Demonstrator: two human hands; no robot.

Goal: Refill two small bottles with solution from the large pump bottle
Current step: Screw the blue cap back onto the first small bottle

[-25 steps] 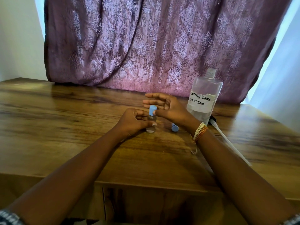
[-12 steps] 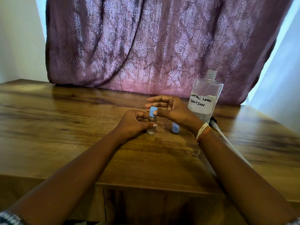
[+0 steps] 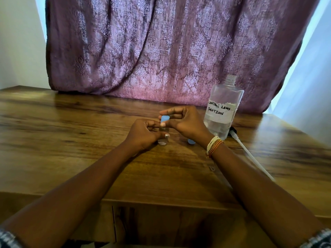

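A small clear bottle (image 3: 163, 138) stands on the wooden table (image 3: 71, 140), gripped round its body by my left hand (image 3: 143, 135). My right hand (image 3: 186, 122) pinches the bottle's blue cap (image 3: 165, 119) between thumb and fingers on top of the bottle. A second small bottle, of which only a blue end (image 3: 191, 141) shows, lies behind my right wrist. The large clear bottle (image 3: 223, 111), labelled "contact lens solution", stands uncapped to the right. Its pump head with white tube (image 3: 249, 154) lies on the table beside it.
A purple patterned curtain (image 3: 161, 51) hangs down to the table's back edge. The table's front edge runs just below my forearms. Bare wood stretches to the left and to the far right.
My right hand's fingers have turned and closed a little more round the blue cap. The left hand and the bottle have stayed in place.
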